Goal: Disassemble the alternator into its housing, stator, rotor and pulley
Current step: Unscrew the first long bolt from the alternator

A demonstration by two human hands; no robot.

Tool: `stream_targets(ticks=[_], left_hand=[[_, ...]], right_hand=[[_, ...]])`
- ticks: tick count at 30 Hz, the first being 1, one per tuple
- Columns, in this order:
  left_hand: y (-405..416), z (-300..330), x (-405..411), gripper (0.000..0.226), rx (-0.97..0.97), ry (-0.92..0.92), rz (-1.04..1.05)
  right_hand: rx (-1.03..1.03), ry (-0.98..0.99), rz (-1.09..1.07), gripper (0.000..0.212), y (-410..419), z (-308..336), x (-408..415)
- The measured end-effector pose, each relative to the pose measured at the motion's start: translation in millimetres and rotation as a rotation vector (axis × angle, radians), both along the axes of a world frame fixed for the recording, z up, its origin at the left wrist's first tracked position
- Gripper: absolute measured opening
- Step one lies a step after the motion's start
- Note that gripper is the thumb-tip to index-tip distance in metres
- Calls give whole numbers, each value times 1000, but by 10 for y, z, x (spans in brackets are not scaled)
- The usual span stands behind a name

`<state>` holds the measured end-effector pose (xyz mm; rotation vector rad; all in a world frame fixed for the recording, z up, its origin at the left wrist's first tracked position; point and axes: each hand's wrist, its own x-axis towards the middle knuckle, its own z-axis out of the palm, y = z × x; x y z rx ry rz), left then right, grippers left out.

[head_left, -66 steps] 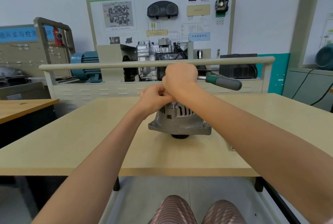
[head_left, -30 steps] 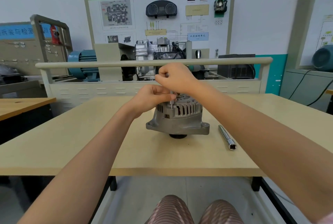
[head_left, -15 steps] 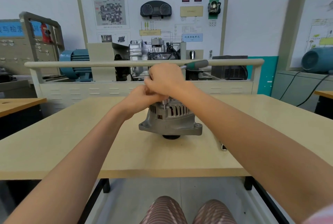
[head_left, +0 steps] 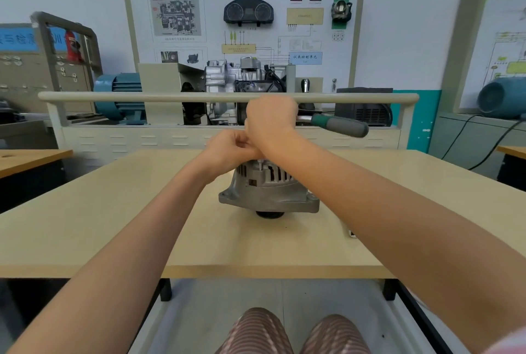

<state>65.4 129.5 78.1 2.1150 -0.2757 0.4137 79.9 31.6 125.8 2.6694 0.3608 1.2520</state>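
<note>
The silver alternator (head_left: 269, 188) stands on the wooden table (head_left: 113, 225), its black pulley (head_left: 269, 214) facing down. My right hand (head_left: 270, 120) grips the head of a ratchet wrench above the alternator's top; the green and grey handle (head_left: 338, 124) points to the right. A thin metal shaft (head_left: 259, 164) drops from under my hands into the housing's top. My left hand (head_left: 230, 148) sits curled just under the right hand, fingers pinched around the shaft near the tool head. The alternator's top face is hidden by both hands.
A metal extension bar (head_left: 353, 234) lies on the table right of the alternator, mostly hidden by my right forearm. Behind the table stands a training bench with a rail (head_left: 142, 96), a gearbox (head_left: 236, 75) and a display panel (head_left: 244, 12). Another table (head_left: 28, 157) is at left.
The ratchet handle has swung from pointing back-right to pointing right and slightly toward me. Both hands stay on the tool above the alternator. The view has shifted a little.
</note>
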Motion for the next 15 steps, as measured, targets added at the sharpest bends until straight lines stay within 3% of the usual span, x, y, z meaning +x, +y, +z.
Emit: stream_targets(ticks=[4,11,15], left_hand=[[56,-8,-17,12,-17,-9,-32],[98,17,-64,6,-88,11,-173],[74,25,-37,3,-78,25,-124]], right_hand=[[36,-16,270,31,6,-9,12],[267,196,624,44,-31,16,79],[321,242,665,44,-71,24,85]])
